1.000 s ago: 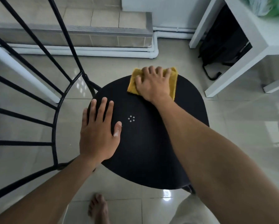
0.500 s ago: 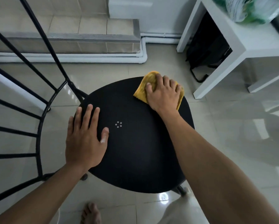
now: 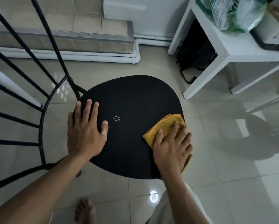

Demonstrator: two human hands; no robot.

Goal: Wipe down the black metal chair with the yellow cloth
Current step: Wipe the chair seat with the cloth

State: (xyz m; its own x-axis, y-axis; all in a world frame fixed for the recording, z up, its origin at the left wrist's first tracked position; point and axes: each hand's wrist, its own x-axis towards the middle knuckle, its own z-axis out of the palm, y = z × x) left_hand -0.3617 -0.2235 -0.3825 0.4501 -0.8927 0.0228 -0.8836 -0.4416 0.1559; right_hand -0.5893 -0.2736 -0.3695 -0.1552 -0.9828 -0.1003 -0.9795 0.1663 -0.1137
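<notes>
The black metal chair (image 3: 132, 102) stands on a glossy tiled floor (image 3: 216, 143), its round seat facing up with a small ring of holes (image 3: 116, 118) at the centre and its curved backrest bars (image 3: 43, 123) fanning out on the left. The yellow cloth (image 3: 166, 125), folded, lies on the right edge of the seat, its outer side hanging just past the rim. The right hand (image 3: 171, 151) presses it flat with straight, spread fingers, grasping nothing. The left hand (image 3: 85, 135) rests palm down on the left side of the seat, fingers extended, likewise released. A white table (image 3: 232, 47) stands near the seat's far right, its nearest leg apart from the rim. Under it sits a black bag (image 3: 197, 50), whose contents cannot be seen. On the tabletop a clear plastic bag (image 3: 235, 13) holds something green and white striped, beside a white box-like item (image 3: 273, 29) cut off by the frame. Beyond the chair runs a tiled step (image 3: 62, 34) with white pipes (image 3: 87, 56) along its base. A bare foot (image 3: 85, 210) shows on the floor below the seat
</notes>
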